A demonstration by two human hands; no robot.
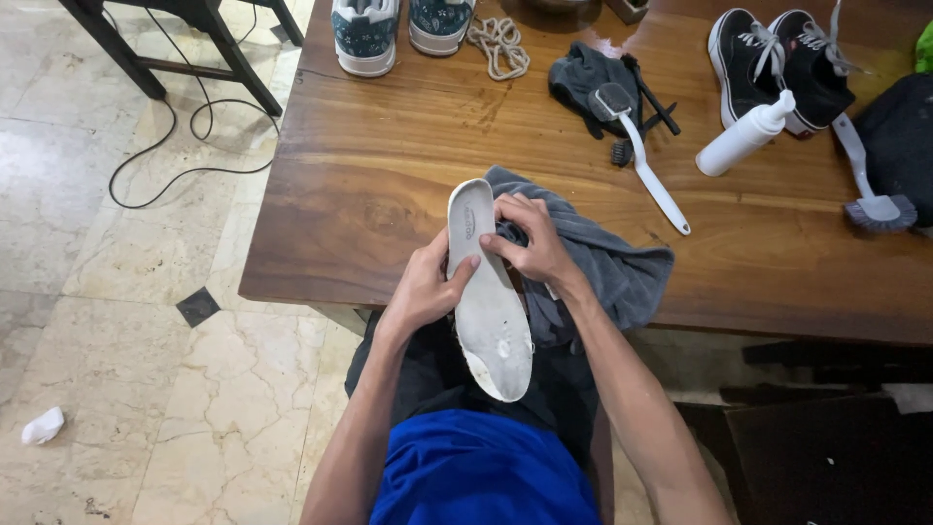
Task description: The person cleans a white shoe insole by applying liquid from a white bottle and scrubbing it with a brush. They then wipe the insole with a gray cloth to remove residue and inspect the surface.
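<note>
A white shoe insole (489, 301) stands on edge above my lap, its toe end pointing toward the wooden table (389, 175). My left hand (425, 287) grips the insole from the left side, thumb on its face. My right hand (530, 243) holds a bunched part of a grey cloth (612, 262) pressed against the insole's upper right edge. The rest of the cloth drapes over the table's near edge.
On the table lie a white-handled brush (646, 160) across a dark cloth (583, 78), a white squeeze bottle (743, 136), a grey brush (870, 194), a pair of black sneakers (777, 58), a patterned pair (398, 29) and loose laces (498, 44). A cable (185, 146) trails on the tiled floor at the left.
</note>
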